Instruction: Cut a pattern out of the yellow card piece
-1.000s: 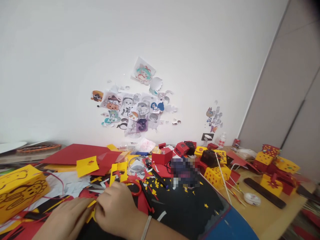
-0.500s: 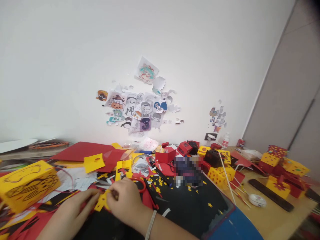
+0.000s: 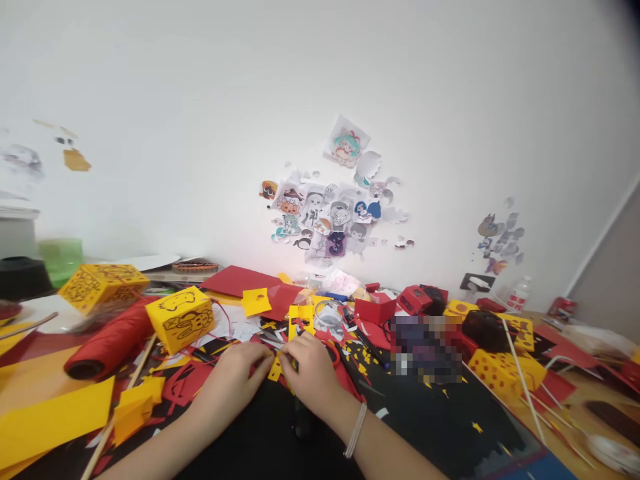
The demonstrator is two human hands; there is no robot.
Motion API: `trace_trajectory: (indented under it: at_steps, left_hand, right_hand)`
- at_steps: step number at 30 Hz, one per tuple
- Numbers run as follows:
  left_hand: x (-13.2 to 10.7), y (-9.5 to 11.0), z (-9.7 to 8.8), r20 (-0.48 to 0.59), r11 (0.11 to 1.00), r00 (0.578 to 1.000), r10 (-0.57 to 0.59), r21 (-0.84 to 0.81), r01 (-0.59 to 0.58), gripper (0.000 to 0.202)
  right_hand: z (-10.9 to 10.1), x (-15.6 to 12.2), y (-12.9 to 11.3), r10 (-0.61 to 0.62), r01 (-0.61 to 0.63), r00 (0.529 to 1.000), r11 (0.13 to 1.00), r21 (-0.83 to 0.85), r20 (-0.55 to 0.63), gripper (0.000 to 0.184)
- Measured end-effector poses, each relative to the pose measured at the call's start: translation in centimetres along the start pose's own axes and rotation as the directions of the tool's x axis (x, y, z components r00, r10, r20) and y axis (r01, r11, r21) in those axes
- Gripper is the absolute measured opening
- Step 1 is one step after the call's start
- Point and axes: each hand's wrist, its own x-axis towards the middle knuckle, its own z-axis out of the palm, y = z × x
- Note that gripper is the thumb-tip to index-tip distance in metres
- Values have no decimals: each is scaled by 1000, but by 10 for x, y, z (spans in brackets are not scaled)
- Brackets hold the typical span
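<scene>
My left hand (image 3: 240, 373) and my right hand (image 3: 307, 373) meet over a black cutting mat (image 3: 415, 427). Both pinch a small yellow paper piece (image 3: 275, 369) between their fingertips. A thin bracelet (image 3: 355, 430) circles my right wrist. Red-handled scissors (image 3: 334, 352) lie just behind my right hand, mostly hidden by it. A yellow cut-out strip (image 3: 301, 318) stands just beyond the hands.
Yellow paper boxes with black drawings (image 3: 181, 318) and a red roll (image 3: 107, 340) sit at the left. Red and yellow boxes (image 3: 495, 370), wooden sticks (image 3: 520, 377), red sheets (image 3: 240, 280) and scraps cover the wooden table. Stickers (image 3: 330, 213) hang on the white wall.
The view has swung left, showing more boxes and the red roll. My hands have lifted the yellow piece off the mat and hold it between them, nearer the middle.
</scene>
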Motion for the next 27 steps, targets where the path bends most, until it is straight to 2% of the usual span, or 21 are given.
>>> trace_trajectory:
  at_steps: [7, 11, 16, 21, 24, 27]
  left_hand:
    - [-2, -3, 5, 52, 998, 997, -51, 24, 50, 27]
    - [-2, -2, 6, 39, 997, 997, -66, 53, 64, 26]
    - [-3, 2, 8, 64, 998, 998, -10, 66, 5, 27]
    - [-5, 5, 6, 55, 988, 998, 14, 151, -22, 29]
    - [-5, 2, 7, 51, 989, 999, -1, 149, -6, 29]
    - [-3, -2, 12, 71, 995, 994, -80, 61, 75, 24]
  right_hand:
    - [2, 0, -1, 51, -50, 999, 998, 35, -19, 13]
    - [1, -1, -4, 6, -6, 1000, 1000, -17, -11, 13]
    - [1, -2, -8, -33, 34, 999, 991, -126, 12, 15]
    - [2, -1, -9, -72, 75, 997, 985, -156, 26, 17]
    - [2, -1, -9, -108, 112, 994, 977, -182, 28, 20]
    - [1, -2, -11, -149, 155, 988, 967, -204, 45, 19]
